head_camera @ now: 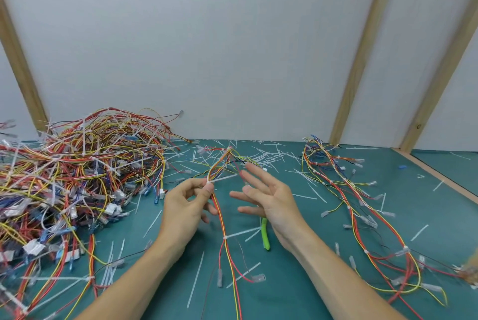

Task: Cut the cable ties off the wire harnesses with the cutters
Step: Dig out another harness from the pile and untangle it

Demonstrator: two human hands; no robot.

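With my left hand (185, 206) pinching the harness (219, 206) at its cable tie (223, 178), my empty, spread right hand (269, 198) should fetch the green-handled cutters (265, 235) from the counter (297, 291).

green mat, white wall, wooden battens.
a teal-green mat (297, 294) covers the table, ending at a pale wooden strip (439, 177) that runs slantwise along its right side; a further stretch of the same green lies beyond the strip. behind stands a plain white wall (207, 48). one wooden batten (18, 66) leans up the wall at the left and two more (362, 61) rise at the right, the outer one showing a small knot near its foot.
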